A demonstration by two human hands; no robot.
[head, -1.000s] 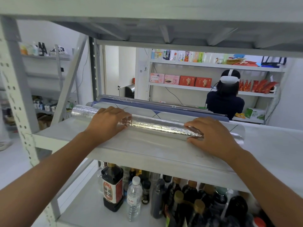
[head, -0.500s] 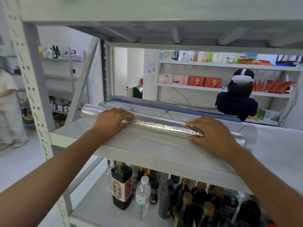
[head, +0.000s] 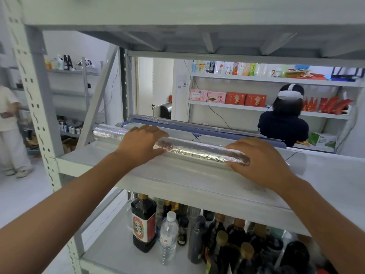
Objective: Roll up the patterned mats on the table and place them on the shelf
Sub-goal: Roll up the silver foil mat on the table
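Here, the left grip [head: 141,144] lies palm-down across the silver roll [head: 197,151], fingers nearly straight and draped over its top, not closed round it. The right grip [head: 260,161] rests likewise toward the roll's other end, fingers flat along it, clasping nothing. The roll lies lengthwise on the shelf [head: 177,180], a little back from the front edge, just beside a clear roll [head: 189,135] and a blue roll [head: 227,134] behind it. The step, as I judge it, is settling this roll in place. To do it well, press evenly with both palms and push straight back so neither end runs ahead, until it sits against the rolls behind. The foil looks springy, so lift the palms slowly and watch for unwinding or a roll toward the edge, above the bottles [head: 144,222] below
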